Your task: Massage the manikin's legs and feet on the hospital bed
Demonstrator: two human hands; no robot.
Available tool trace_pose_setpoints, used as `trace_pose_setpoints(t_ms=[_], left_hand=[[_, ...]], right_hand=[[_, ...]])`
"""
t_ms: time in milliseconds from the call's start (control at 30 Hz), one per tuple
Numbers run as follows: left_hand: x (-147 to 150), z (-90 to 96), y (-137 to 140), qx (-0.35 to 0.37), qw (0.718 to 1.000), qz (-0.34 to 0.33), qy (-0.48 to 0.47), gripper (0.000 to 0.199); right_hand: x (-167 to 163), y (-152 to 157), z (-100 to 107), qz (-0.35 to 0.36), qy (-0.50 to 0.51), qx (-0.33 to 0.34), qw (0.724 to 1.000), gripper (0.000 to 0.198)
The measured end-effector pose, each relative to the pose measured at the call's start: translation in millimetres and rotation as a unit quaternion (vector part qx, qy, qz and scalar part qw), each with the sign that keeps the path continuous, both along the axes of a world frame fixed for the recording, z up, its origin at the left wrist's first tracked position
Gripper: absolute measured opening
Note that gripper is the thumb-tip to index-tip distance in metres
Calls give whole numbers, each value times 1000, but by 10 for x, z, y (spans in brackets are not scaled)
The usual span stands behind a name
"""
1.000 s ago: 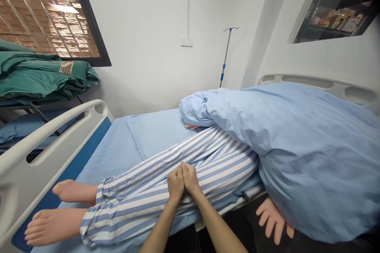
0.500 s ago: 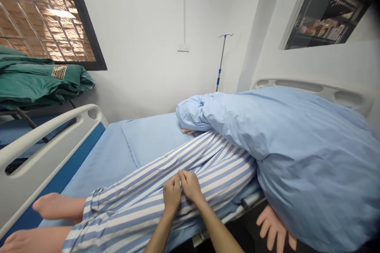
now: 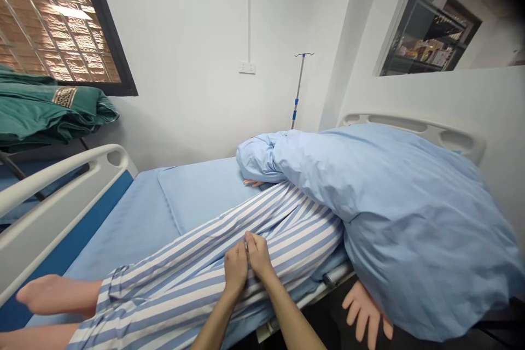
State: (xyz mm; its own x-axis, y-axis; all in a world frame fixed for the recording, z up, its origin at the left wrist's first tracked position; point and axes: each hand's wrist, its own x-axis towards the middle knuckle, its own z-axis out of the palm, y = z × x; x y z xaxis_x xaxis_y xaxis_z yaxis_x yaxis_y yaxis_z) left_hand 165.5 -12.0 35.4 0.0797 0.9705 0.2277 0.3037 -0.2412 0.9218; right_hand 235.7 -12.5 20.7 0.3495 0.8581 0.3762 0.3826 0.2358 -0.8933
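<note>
The left hand (image 3: 236, 268) and right hand (image 3: 258, 251) sit side by side over the near side of the pants (image 3: 307, 240), all fingers curled in, the 2 thumb sides nearly meeting. Their undersides are hidden, so I cannot tell whether they pinch fabric. The pants spread under the fingers and to both sides. If fabric is gripped, an uneven pull by 1 hand could twist or bunch it; if not, hard knuckles could press in at 1 spot. Right of the fingers, the quilt (image 3: 389, 191) is heaped and overhangs the bed (image 3: 205, 180); its own weight could drag it off. Nearer and right of the fingers, a manikin hand (image 3: 365, 311) sticks out below the quilt and could be bumped. Far left of them, a bare foot (image 3: 59, 295) could knock the footboard (image 3: 53, 221) if pushed that way.
</note>
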Motion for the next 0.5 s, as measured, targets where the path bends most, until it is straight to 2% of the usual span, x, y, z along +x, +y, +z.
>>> trace_pose_setpoints(t_ms=[133,233,400,500], left_hand=[[-19,-206,-24,48,994,-3,100,36],[-31,-203,-24,65,990,-22,126,37],[-45,-166,-18,60,990,-43,122,37],[-43,-179,-19,42,994,-31,99,38]], right_hand=[[14,22,-16,-9,36,1,999,38],[49,42,73,4,25,-19,1000,39],[141,0,303,27,-103,-24,994,42],[162,-54,267,30,-125,-30,991,44]])
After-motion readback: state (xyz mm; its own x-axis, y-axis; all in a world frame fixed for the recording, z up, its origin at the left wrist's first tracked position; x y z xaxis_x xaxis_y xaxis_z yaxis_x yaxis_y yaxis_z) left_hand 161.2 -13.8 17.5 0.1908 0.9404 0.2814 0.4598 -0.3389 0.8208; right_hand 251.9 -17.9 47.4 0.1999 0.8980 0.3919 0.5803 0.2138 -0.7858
